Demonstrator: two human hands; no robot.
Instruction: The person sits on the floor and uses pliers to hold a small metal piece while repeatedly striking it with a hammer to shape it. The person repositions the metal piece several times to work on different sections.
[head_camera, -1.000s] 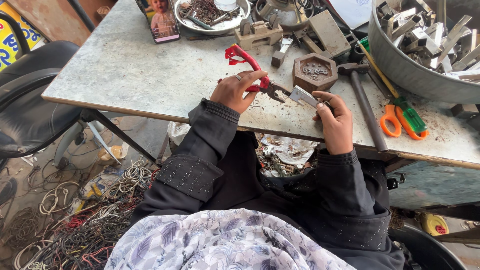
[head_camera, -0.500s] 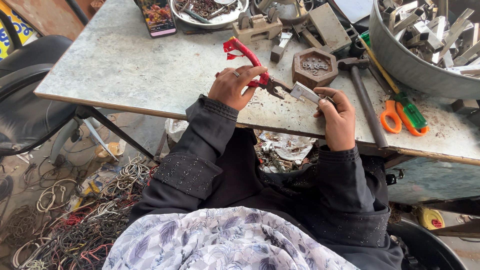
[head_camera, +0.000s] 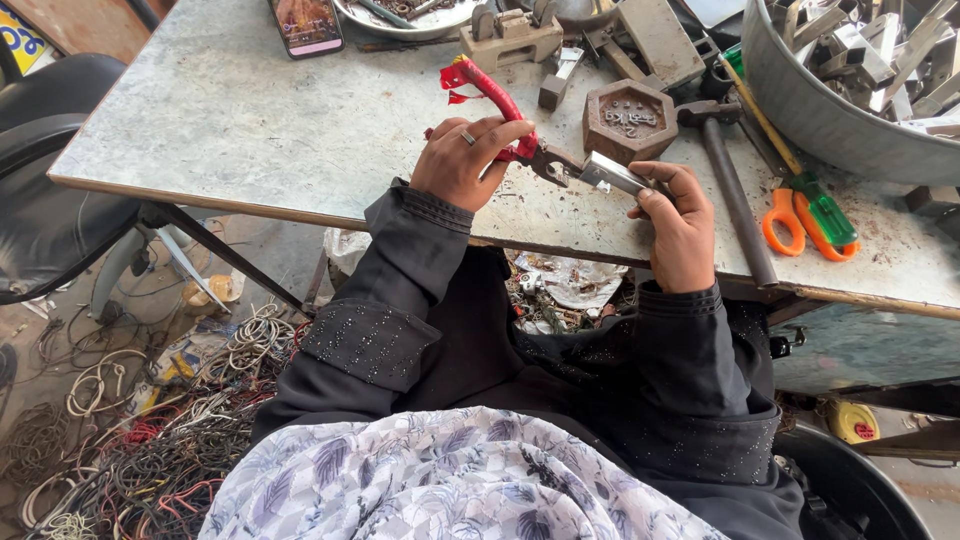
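My left hand (head_camera: 462, 160) grips red-handled pliers (head_camera: 497, 103) over the worn grey table (head_camera: 250, 120). The pliers' jaws bite the end of a small shiny metal piece (head_camera: 612, 174), which my right hand (head_camera: 678, 222) holds from the other side. Both hands hover just above the table's near edge. Black sleeves cover both arms to the wrists.
A hexagonal metal block (head_camera: 630, 118) and a hammer (head_camera: 735, 190) lie just beyond my right hand. Orange scissors (head_camera: 790, 222) and a green screwdriver (head_camera: 815, 205) rest at right. A large tub of metal scraps (head_camera: 860, 70) stands at far right. Phone (head_camera: 305, 22) at back; tangled wires (head_camera: 130, 440) on the floor.
Both hands stay on the pliers and metal piece; the grip on the pliers has shifted slightly. The camera has tilted a little.
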